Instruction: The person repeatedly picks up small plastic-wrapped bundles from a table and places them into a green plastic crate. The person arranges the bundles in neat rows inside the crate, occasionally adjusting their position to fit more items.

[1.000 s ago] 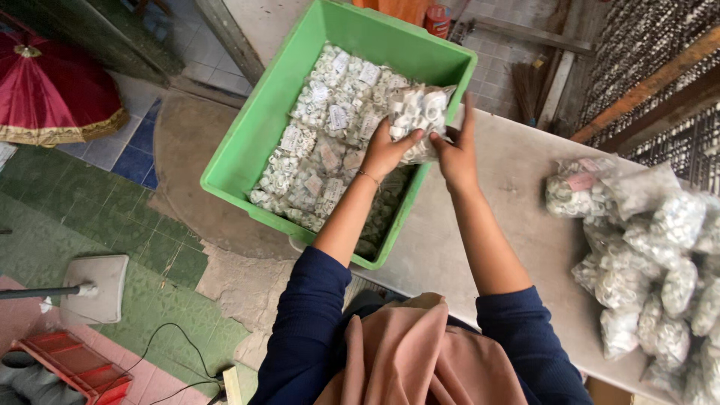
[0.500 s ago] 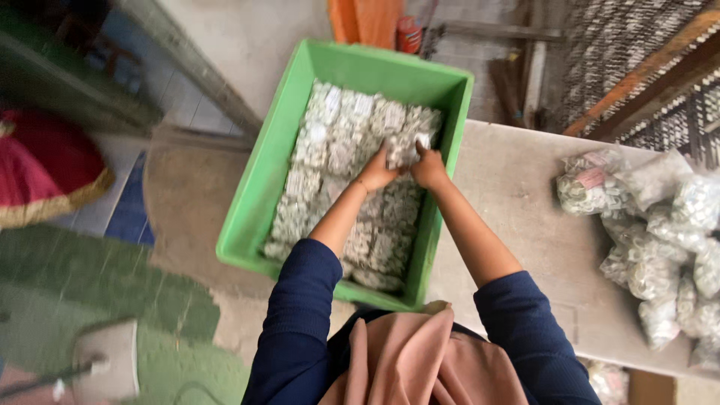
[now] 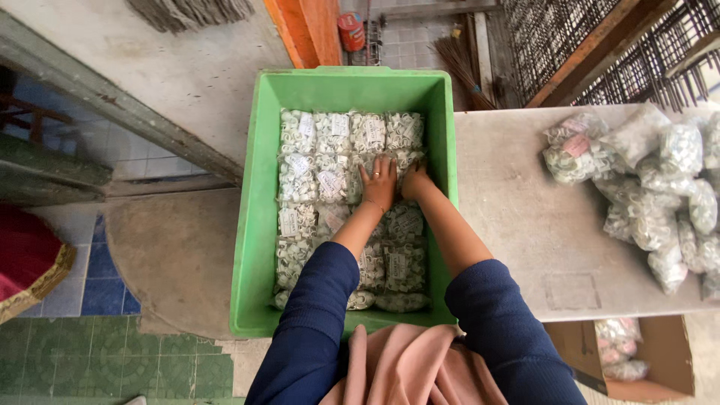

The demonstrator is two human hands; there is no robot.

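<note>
From the head camera, a green plastic crate [image 3: 259,225] fills the middle of the frame, packed with rows of small clear bags of pale rings [image 3: 315,161]. The left hand [image 3: 378,182] lies flat, fingers spread, pressing on the bags at the crate's centre. The right hand [image 3: 415,182] rests just beside it, fingers tucked down among the bags; its grip cannot be told. At right, the grey bench [image 3: 525,225] carries a heap of similar bags [image 3: 645,187].

Right-edge bags [image 3: 679,195] cut off — contents unclear.
</note>
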